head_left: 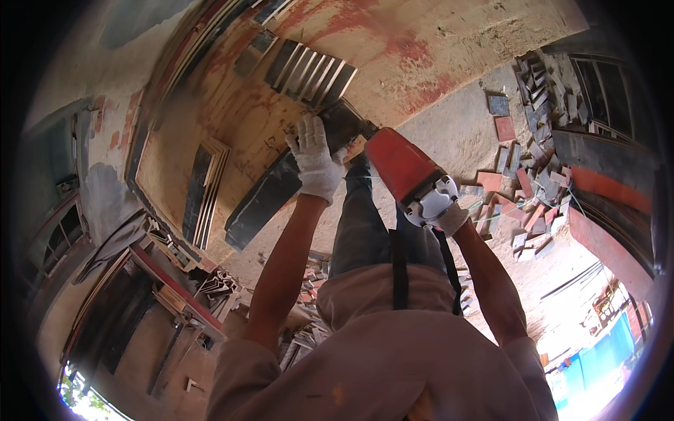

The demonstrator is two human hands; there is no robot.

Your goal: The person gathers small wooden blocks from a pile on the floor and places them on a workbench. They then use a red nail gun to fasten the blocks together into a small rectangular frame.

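My left hand, in a white work glove, lies with its fingers stretched out over the end of a long dark board. Whether the palm presses on the board I cannot tell. My right hand, also gloved, is wrapped round the rear of a red power tool with a pale grey back end. The tool's body hides most of those fingers. Its front end points at the dark board, close to my left hand; the working part is hidden, so its exact kind does not show.
The board rests on a wide, stained wooden surface. A row of dark strips lies beyond it, and stacked narrow boards are at the left. Many cut red and dark blocks litter the floor at right. A thin green cord trails there.
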